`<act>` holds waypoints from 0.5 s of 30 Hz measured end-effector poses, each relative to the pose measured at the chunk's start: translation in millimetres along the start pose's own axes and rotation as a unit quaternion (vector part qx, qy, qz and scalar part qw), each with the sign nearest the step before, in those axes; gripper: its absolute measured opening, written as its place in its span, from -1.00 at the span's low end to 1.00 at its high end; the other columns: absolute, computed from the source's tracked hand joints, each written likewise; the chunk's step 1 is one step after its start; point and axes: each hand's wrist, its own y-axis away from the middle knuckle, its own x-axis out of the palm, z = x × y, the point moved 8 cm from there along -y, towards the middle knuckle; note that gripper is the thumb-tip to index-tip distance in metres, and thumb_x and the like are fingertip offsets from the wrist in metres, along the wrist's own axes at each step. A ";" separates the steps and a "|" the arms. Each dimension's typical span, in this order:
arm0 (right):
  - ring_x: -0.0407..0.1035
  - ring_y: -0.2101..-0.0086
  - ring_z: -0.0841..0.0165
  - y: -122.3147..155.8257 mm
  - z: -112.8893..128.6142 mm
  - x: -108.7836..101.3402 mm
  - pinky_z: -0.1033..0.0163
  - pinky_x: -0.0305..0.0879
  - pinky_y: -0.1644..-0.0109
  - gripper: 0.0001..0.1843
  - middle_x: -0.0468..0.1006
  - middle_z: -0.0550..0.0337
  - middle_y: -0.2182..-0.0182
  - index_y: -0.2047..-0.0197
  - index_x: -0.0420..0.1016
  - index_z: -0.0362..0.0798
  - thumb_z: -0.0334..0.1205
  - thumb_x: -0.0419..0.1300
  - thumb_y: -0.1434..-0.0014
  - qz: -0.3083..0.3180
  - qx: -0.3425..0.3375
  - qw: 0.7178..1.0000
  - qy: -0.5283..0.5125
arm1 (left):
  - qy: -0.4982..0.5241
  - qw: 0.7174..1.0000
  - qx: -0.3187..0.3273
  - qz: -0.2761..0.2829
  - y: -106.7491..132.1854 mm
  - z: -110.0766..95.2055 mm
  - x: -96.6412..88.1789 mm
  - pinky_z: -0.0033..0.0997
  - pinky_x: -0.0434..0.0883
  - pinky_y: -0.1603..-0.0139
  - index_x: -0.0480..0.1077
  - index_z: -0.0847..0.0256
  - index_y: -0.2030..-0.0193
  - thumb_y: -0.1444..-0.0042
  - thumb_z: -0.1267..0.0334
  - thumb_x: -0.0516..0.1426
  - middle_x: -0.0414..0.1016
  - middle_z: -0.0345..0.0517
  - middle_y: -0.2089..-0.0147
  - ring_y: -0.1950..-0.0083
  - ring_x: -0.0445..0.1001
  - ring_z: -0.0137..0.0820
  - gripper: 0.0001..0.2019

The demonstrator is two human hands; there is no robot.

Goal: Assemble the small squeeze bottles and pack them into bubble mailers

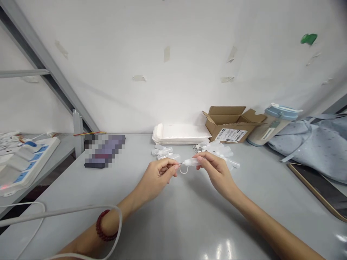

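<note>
My right hand (214,169) pinches a small clear plastic tube (193,162) by its body, held level above the grey table (173,216). A thin white loop hangs from the tube's left end. My left hand (159,175) is closed in a pinch on a thin dark pin (180,165) whose tip meets the tube's capped end. Behind the hands lie a few loose clear tubes (165,152) and a heap of more tubes (219,151).
A stack of white trays (180,134) and an open cardboard box (230,124) stand by the wall. A lidded cup (273,124), blue cloth (311,144) and a tablet (320,187) are at right. A power strip (27,159) sits left; a white cable (67,213) crosses my left forearm.
</note>
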 end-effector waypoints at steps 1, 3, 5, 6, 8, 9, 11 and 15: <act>0.28 0.40 0.35 -0.4 -0.1 -0.5 0.24 0.16 0.29 -0.69 0.41 0.21 0.49 0.33 0.44 -0.05 -0.02 0.01 -0.20 -0.001 0.001 1.000 0.002 | 0.000 1.000 -0.001 -0.002 0.2 0.2 -0.2 -0.55 0.23 0.48 0.43 0.23 0.28 -0.15 0.17 0.04 0.36 -0.23 0.47 0.51 0.24 -0.54 -0.80; 0.27 0.40 0.35 -1.5 0.0 -1.5 0.25 0.15 0.29 -0.70 0.40 0.23 0.50 0.34 0.44 -0.04 -0.03 0.01 -0.20 -0.002 0.001 1.000 0.002 | -0.001 1.000 -0.003 -0.007 0.4 0.2 -1.0 -0.55 0.23 0.48 0.42 0.23 0.29 -0.15 0.18 0.04 0.36 -0.23 0.47 0.51 0.24 -0.54 -0.80; 0.27 0.40 0.36 -2.7 0.6 -2.3 0.25 0.14 0.30 -0.70 0.40 0.23 0.50 0.35 0.44 -0.04 -0.03 0.01 -0.20 -0.005 -0.002 1.000 -0.004 | -0.001 1.000 -0.003 -0.009 0.3 -0.4 -1.5 -0.55 0.23 0.48 0.42 0.23 0.28 -0.15 0.17 0.04 0.37 -0.23 0.46 0.50 0.24 -0.54 -0.80; 0.27 0.41 0.36 -3.1 0.7 -2.4 0.26 0.14 0.30 -0.70 0.40 0.23 0.49 0.35 0.44 -0.04 -0.03 0.01 -0.20 -0.005 -0.002 1.000 -0.007 | -0.001 1.000 -0.003 -0.008 0.2 -0.7 -1.3 -0.56 0.23 0.48 0.42 0.22 0.28 -0.15 0.17 0.04 0.37 -0.23 0.46 0.50 0.24 -0.54 -0.80; 0.27 0.41 0.37 -3.6 0.2 -2.3 0.27 0.13 0.33 -0.70 0.40 0.23 0.50 0.36 0.43 -0.04 -0.03 0.01 -0.20 -0.006 0.002 1.000 -0.013 | -0.001 1.000 -0.003 -0.002 0.0 -1.1 -0.6 -0.56 0.23 0.48 0.42 0.22 0.28 -0.15 0.17 0.04 0.37 -0.23 0.46 0.50 0.24 -0.54 -0.80; 0.26 0.41 0.37 -3.5 -0.1 -2.1 0.28 0.12 0.35 -0.70 0.39 0.23 0.51 0.36 0.43 -0.04 -0.03 0.01 -0.20 -0.007 0.004 1.000 -0.015 | -0.001 1.000 -0.003 0.000 0.1 -1.1 -0.2 -0.55 0.23 0.48 0.42 0.22 0.28 -0.15 0.17 0.04 0.38 -0.23 0.45 0.50 0.24 -0.54 -0.80; 0.25 0.43 0.38 -2.9 -0.5 -1.7 0.29 0.11 0.38 -0.70 0.37 0.25 0.53 0.37 0.42 -0.04 -0.04 0.02 -0.19 -0.006 0.008 1.000 -0.016 | -0.003 1.000 -0.002 0.003 0.4 -1.0 0.2 -0.55 0.24 0.48 0.43 0.22 0.27 -0.16 0.18 0.04 0.38 -0.22 0.45 0.50 0.24 -0.53 -0.80; 0.21 0.45 0.41 -1.3 0.7 -2.8 0.31 0.09 0.40 -0.71 0.33 0.27 0.56 0.40 0.41 -0.04 -0.05 0.01 -0.20 -0.010 0.004 1.000 -0.015 | -0.006 1.000 0.002 0.002 1.4 -1.0 0.5 -0.55 0.25 0.48 0.44 0.21 0.24 -0.16 0.19 0.03 0.38 -0.22 0.45 0.50 0.24 -0.53 -0.80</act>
